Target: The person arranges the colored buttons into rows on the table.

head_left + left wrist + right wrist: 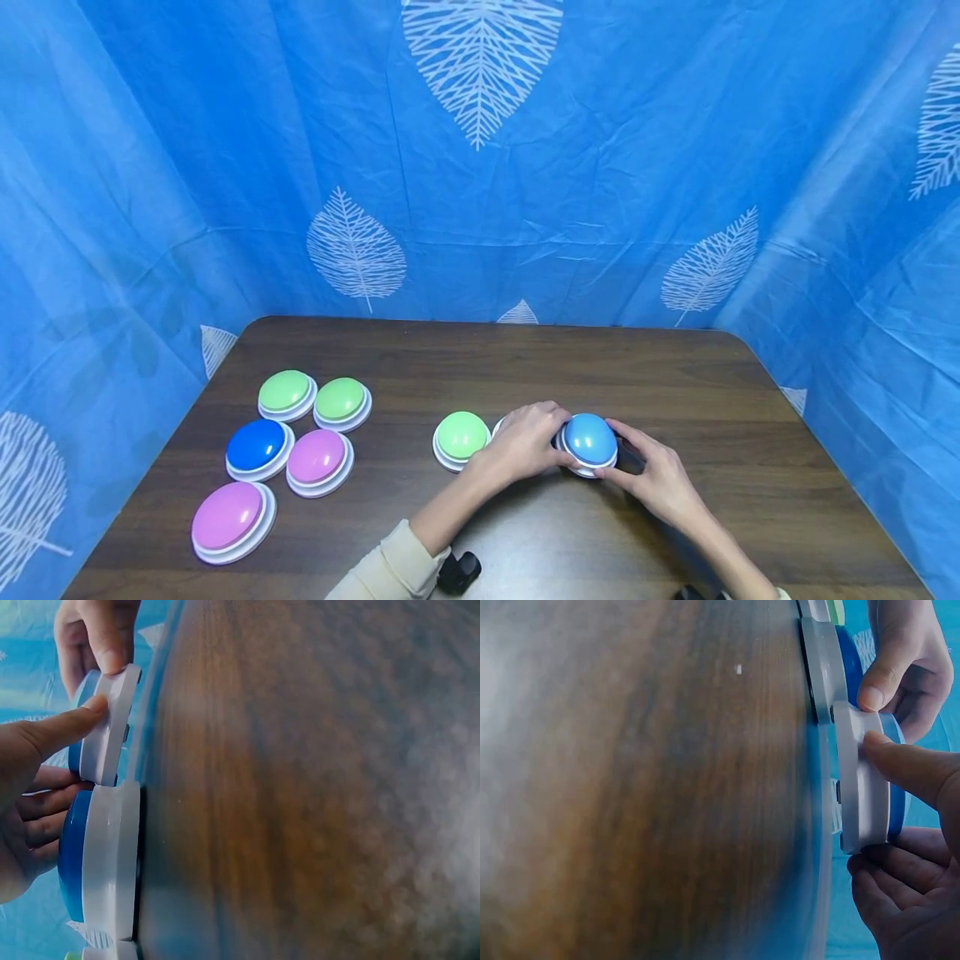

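Note:
A round push button point(590, 439) with a light blue dome and a white base is held between both hands, right of the table's middle. My left hand point(525, 442) pinches its left side, thumb on the near rim of the base. My right hand point(660, 483) grips its right side with thumb and fingers. In the right wrist view the held button point(862, 780) is raised slightly off the tabletop. Under my left hand stands a blue-domed button point(109, 859), mostly hidden in the head view. Left of it sits a green button point(462, 435).
On the table's left lie two green buttons point(285, 390) point(341, 400), a dark blue button point(257, 445) and two pink buttons point(317, 458) point(228, 517). The brown wooden table point(465, 358) backs onto a blue leaf-patterned curtain point(525, 208), which also hangs on both sides.

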The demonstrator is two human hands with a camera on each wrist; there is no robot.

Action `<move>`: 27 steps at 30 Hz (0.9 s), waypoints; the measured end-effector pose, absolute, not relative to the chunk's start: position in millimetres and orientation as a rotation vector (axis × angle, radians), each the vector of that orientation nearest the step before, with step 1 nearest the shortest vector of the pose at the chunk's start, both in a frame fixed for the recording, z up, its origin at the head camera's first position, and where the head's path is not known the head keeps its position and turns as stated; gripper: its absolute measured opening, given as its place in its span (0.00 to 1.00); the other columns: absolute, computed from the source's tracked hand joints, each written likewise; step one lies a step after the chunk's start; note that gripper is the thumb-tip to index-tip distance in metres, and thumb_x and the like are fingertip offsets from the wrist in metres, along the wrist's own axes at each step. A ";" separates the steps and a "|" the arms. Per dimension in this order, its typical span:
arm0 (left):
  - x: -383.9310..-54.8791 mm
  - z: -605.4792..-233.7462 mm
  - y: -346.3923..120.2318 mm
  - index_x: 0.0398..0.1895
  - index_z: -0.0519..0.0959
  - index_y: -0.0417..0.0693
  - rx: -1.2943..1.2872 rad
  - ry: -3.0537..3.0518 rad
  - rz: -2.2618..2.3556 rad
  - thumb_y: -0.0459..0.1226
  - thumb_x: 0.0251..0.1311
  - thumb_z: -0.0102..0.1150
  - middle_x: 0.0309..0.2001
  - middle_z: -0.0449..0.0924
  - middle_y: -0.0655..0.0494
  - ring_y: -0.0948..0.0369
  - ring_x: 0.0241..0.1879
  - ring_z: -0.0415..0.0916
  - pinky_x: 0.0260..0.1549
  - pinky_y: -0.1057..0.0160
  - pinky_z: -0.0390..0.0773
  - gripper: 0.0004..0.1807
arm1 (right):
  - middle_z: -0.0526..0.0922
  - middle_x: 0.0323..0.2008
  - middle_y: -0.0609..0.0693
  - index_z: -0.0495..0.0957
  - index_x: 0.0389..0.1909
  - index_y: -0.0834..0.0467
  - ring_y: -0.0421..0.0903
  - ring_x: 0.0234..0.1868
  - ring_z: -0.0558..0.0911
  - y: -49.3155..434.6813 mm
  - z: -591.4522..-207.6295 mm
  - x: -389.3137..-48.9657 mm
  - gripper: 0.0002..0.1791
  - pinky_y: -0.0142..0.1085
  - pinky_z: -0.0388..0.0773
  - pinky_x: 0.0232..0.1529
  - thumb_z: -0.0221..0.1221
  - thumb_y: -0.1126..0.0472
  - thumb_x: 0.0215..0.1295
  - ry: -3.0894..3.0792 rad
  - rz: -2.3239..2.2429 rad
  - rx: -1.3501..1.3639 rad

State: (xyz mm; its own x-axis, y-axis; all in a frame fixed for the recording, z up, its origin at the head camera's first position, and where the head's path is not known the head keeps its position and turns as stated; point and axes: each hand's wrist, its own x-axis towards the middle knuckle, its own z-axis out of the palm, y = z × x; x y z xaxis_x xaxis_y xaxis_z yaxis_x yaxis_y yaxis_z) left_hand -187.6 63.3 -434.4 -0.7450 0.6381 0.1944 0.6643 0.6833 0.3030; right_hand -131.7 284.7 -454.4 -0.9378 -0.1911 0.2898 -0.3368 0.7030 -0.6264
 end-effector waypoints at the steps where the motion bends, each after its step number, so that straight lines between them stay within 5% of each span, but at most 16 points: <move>1: -187.6 -435.2 63.1 0.55 0.81 0.48 -1.090 -2.817 -0.548 0.57 0.50 0.73 0.47 0.81 0.57 0.63 0.45 0.78 0.44 0.65 0.78 0.33 | 0.80 0.55 0.64 0.74 0.62 0.65 0.62 0.54 0.80 284.5 -454.9 -132.2 0.38 0.52 0.79 0.49 0.77 0.61 0.49 -2.715 1.046 0.427; 27: -190.0 -438.5 61.5 0.46 0.83 0.48 -1.073 -2.814 -0.419 0.57 0.48 0.74 0.38 0.80 0.58 0.62 0.38 0.78 0.37 0.66 0.77 0.28 | 0.79 0.56 0.66 0.73 0.63 0.66 0.65 0.55 0.79 278.8 -452.0 -142.1 0.39 0.59 0.76 0.51 0.75 0.55 0.53 -2.858 0.957 0.447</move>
State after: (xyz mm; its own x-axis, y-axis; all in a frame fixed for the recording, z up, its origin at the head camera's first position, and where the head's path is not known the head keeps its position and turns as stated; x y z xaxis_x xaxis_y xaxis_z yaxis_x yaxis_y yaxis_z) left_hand -190.0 61.5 -438.5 -0.7464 0.6377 0.1904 0.6655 0.7135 0.2191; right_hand -142.1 278.8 -452.0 -0.9525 -0.2451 0.1809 -0.3046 0.7599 -0.5742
